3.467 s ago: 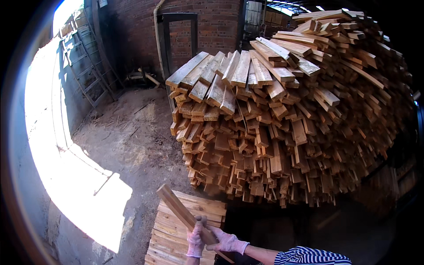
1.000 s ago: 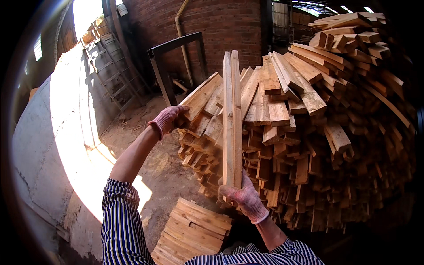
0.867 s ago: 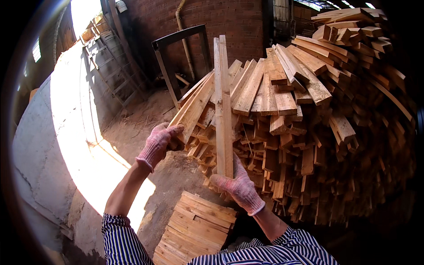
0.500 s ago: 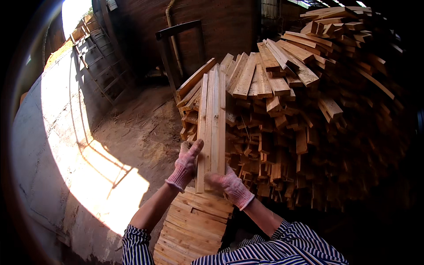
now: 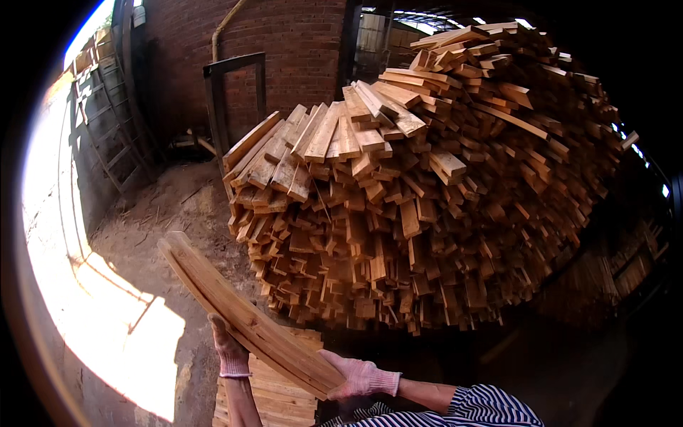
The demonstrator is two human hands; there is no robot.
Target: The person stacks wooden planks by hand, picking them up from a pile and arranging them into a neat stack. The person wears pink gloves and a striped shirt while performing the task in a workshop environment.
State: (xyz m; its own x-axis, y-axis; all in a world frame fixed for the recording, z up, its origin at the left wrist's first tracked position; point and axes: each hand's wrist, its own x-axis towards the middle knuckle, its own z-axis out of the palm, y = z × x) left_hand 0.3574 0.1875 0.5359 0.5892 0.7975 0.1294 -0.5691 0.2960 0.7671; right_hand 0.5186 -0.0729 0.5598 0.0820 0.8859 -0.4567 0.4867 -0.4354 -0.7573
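A few long wooden planks (image 5: 245, 317), pressed together as one bundle, slant from upper left to lower right in front of me. My left hand (image 5: 229, 346), in a pinkish work glove, supports the bundle along its near left side, thumb up against the wood. At the lower right end my right hand (image 5: 353, 376), gloved the same way, grips the planks with its thumb over the top. Underneath lies a layer of pale boards (image 5: 274, 398) set side by side, partly covered by the bundle and my hands.
A tall heap of loose planks (image 5: 398, 213) fills the middle and right, its ends jutting toward me. Beyond it stands a brick wall (image 5: 299, 50) with a dark frame (image 5: 213, 99) before it. A ladder (image 5: 107, 121) leans at the far left, near a sunlit patch of floor (image 5: 128, 334).
The planks have swung from pointing away beside the heap to a slant toward the left, and sit lower over the boards. My view has turned right.
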